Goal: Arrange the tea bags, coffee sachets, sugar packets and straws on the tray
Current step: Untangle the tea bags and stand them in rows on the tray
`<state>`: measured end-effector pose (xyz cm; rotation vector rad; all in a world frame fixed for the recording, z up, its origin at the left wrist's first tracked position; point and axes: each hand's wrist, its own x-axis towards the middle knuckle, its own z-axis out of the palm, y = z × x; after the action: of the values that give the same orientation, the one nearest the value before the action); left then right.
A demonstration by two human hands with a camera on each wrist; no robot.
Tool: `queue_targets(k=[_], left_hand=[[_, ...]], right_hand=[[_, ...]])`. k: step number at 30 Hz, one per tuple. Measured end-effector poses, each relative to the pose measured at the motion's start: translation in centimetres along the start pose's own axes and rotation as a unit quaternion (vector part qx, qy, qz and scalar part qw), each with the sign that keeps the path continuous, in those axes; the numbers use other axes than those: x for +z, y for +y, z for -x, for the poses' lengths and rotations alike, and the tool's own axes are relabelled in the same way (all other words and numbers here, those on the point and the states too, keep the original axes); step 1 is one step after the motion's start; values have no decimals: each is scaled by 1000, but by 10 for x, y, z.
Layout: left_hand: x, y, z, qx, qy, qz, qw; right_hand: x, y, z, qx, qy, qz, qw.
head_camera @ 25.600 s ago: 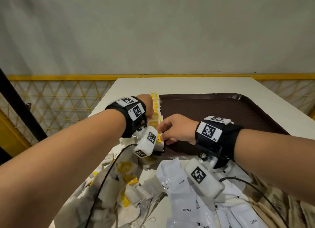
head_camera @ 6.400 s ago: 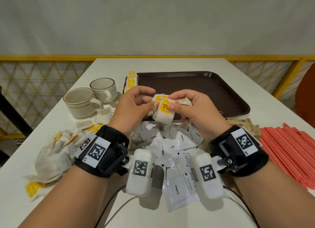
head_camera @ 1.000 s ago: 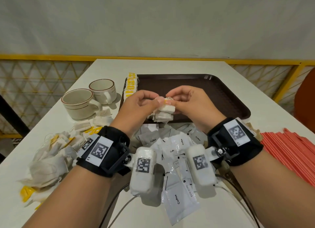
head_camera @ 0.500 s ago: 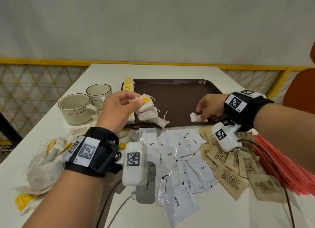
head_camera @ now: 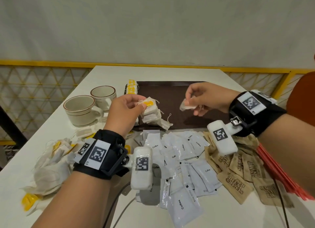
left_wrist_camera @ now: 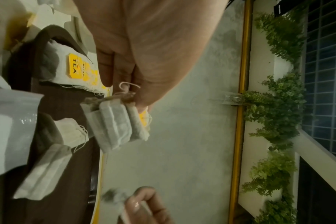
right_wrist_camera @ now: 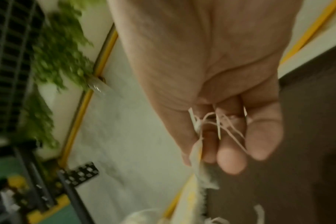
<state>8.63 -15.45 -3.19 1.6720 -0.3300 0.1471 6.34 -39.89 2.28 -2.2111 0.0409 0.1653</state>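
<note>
**Tea bags held over the tray as sorting goes on**

Head view: a small stack of tea bags [head_camera: 150, 108] is pinched by the left hand [head_camera: 124, 113] above the near left part of the brown tray [head_camera: 172, 91], while a single tea bag [head_camera: 186, 106] is pinched by the right hand [head_camera: 204, 98] over the tray's middle. The hands are held apart. A row of tea bags [head_camera: 132, 88] is seen standing along the tray's far left edge, and a few loose ones [head_camera: 158, 122] lie at its near edge. On the white table [head_camera: 153, 72], nearer than the tray, white coffee sachets [head_camera: 180, 161] are scattered; brown sugar packets [head_camera: 238, 173] lie to their right, red straws [head_camera: 279, 173] further right, and a heap of tea bags [head_camera: 49, 166] to the left, beside two cups [head_camera: 80, 108].

Left wrist view: the stack [left_wrist_camera: 117, 124] is seen gripped at its top, where strings are bunched. The bags are judged light, soft and easily crushed; hold is best taken at the paper edges, with loose strings likely to snag.

Right wrist view: the picture is blurred; strings and a bag [right_wrist_camera: 199, 163] are shown caught between thumb and fingers [right_wrist_camera: 232, 151].

The setting is bounded by a pale wall and a yellow railing [head_camera: 42, 64].
</note>
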Motion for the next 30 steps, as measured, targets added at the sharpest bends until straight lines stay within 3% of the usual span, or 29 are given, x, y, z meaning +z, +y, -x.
queue_targets(k=[3, 6, 12, 18, 23, 27, 30], left_hand=[[1, 0, 1, 4, 8, -5, 1000], [1, 0, 1, 5, 6, -7, 1000], [0, 4, 2, 9, 32, 12, 999], [3, 9, 4, 39, 11, 6, 999], [7, 11, 6, 71, 4, 10, 997], [6, 10, 5, 75, 46, 20, 996], [5, 9, 3, 67, 49, 17, 996]], right_hand=[[15, -13, 17, -58, -50, -82, 994], [28, -17, 27, -99, -96, -88, 987], [37, -21, 31, -133, -20, -111, 985], [41, -25, 30, -121, -94, -265, 952], [54, -32, 20, -106, 3, -219, 970], [60, -30, 20, -92, -59, -101, 989], [59, -31, 21, -99, -65, -101, 988]])
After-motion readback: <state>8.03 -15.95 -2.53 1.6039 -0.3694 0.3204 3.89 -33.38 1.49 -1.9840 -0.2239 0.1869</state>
